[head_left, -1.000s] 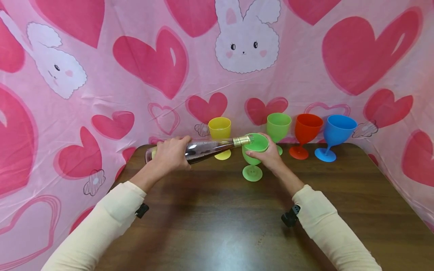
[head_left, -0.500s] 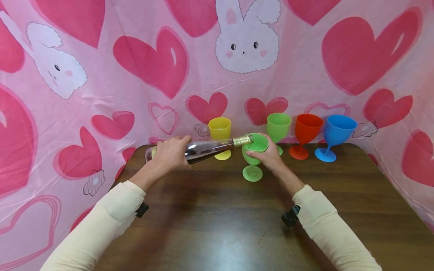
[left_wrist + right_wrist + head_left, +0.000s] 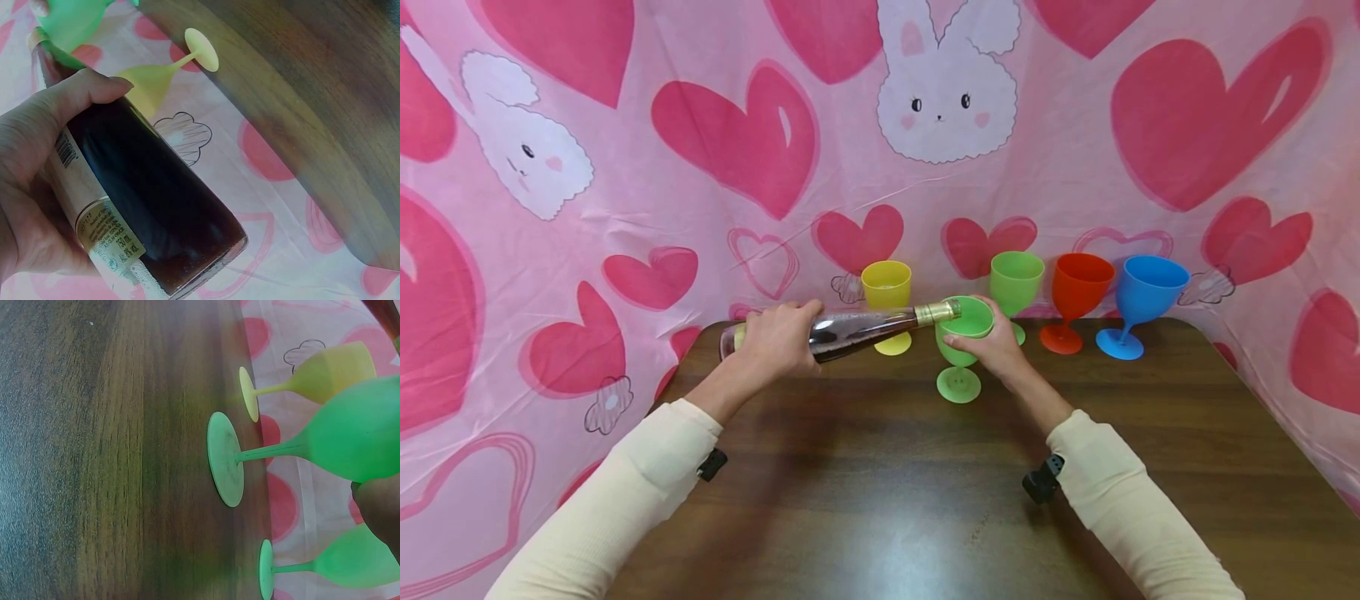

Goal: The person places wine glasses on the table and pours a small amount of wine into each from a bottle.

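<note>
My left hand (image 3: 781, 337) grips a glass wine bottle (image 3: 857, 331) around its body. The bottle lies nearly level, its gold-wrapped neck (image 3: 934, 313) reaching to the right with the mouth inside the rim of a green goblet (image 3: 957, 346). Dark liquid fills much of the bottle (image 3: 144, 187) in the left wrist view, and a label shows under the fingers. With thumb and fingers around the bowl, my right hand (image 3: 997, 340) holds that green goblet upright. Its round foot (image 3: 225, 459) shows close over the table in the right wrist view.
Behind the bottle stands a yellow goblet (image 3: 887, 283). To the right, along the back edge of the brown wooden table (image 3: 880, 483), are a second green goblet (image 3: 1017, 279), a red goblet (image 3: 1081, 287) and a blue goblet (image 3: 1150, 292). A pink heart-patterned cloth (image 3: 827, 150) hangs behind.
</note>
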